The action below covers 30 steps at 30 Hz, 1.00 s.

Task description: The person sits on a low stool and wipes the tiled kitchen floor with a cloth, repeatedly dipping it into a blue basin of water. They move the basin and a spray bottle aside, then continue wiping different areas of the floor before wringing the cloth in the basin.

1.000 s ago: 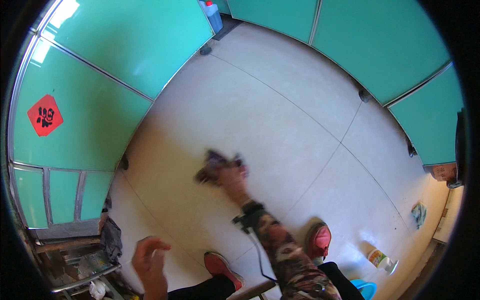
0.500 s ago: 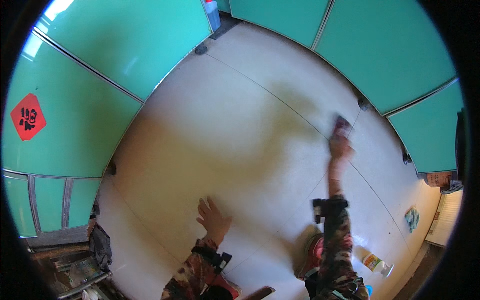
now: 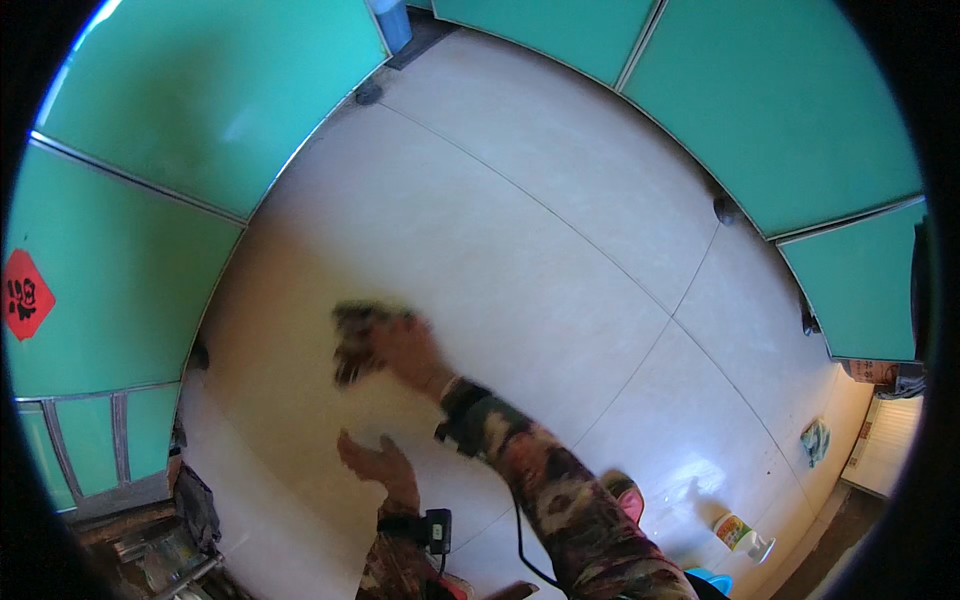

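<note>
From my remote seat, twelve o'clock being away from the wearer, I see the right hand [image 3: 408, 350] with its fingers closed over a bunched dark cloth [image 3: 353, 340]; blur hides each fingertip. The cloth bulges out at nine to ten o'clock of the knuckles, seemingly against the floor [image 3: 540, 290]. The left hand [image 3: 385, 468], at six o'clock of the right, has thumb and fingers apart and nothing in them.

Half a second ago the cloth was over by the tile crossing [image 3: 674, 317]; now it is on the left stretch of floor, so I judge that side is the one being worked, with the right sleeve [image 3: 540, 470] slanting across the body.

As for edges, I read the left cabinets [image 3: 120, 290] as the nearest limit, from nine to eleven o'clock of the cloth. Bare floor runs wide from twelve to three, up to the far cabinets [image 3: 770, 110]. Well apart, around four o'clock, lie a red shoe [image 3: 627, 497], a white bottle [image 3: 735, 533] on its side and part of a blue basin [image 3: 712, 580]; a teal rag [image 3: 816, 442] lies just past three.
</note>
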### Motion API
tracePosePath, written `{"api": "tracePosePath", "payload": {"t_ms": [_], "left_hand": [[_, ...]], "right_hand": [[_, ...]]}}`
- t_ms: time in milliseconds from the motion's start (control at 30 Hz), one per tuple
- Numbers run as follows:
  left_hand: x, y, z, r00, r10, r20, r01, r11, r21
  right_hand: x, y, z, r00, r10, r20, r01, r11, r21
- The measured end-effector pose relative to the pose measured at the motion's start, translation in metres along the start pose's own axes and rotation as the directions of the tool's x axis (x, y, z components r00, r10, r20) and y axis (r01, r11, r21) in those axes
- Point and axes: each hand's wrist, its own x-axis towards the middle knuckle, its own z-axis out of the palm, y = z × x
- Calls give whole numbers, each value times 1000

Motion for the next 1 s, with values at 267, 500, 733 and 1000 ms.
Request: {"api": "tracePosePath", "payload": {"t_ms": [267, 500, 733, 1000], "left_hand": [[80, 143, 60, 937, 188, 296, -151, 978, -143], [78, 168, 87, 869, 125, 479, -210, 970, 127], [75, 154, 93, 858, 187, 478, -275, 954, 121], [75, 150, 92, 845, 183, 502, -261, 961, 89]], "right_hand": [[-213, 285, -74, 665, 567, -485, -731, 627, -270], [-246, 337, -140, 137, 770, -624, -830, 433, 352], [75, 118, -41, 941, -276, -195, 338, 782, 524], [182, 54, -21, 934, -330, -140, 351, 921, 168]]}}
